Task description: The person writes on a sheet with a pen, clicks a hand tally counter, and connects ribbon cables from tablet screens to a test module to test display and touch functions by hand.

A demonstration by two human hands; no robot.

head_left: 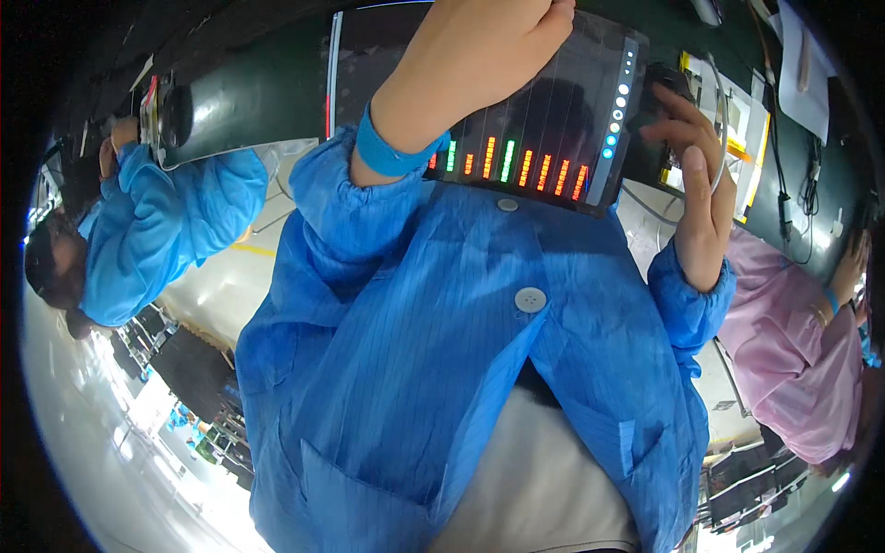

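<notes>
A dark screen with red and green bars and a column of round icons along its right side lies in front of my body. My left hand is over this screen, with a blue band around the wrist. Its fingers look curled, partly cut off by the upper edge, so whatever they hold is hidden. Just right of the screen, my right hand has its fingers apart, with nothing visible in it. Close to those fingertips is a dark object, too dim to name.
A grey cable loops beside my right hand, near a yellow-edged panel. White paper and black cables are farther right. People in blue and pink sit on either side along the dark green table.
</notes>
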